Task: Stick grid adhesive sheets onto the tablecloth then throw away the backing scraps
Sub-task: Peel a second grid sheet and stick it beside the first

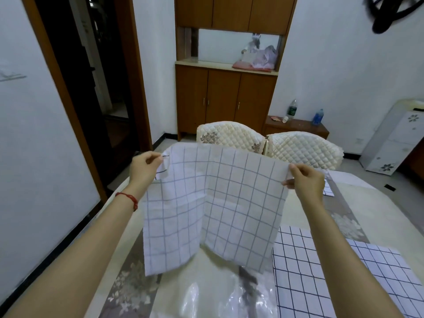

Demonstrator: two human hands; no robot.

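Above tablecloth (128, 244), grid sheet (213, 207) pinched between left hand (144, 168), right hand (307, 180)

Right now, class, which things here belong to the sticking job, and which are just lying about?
Belong to the job:
left hand
right hand
held grid sheet
grid sheet on the table
tablecloth

Lying about:
two quilted chairs
green-label bottle
blue bottle
wooden cabinet
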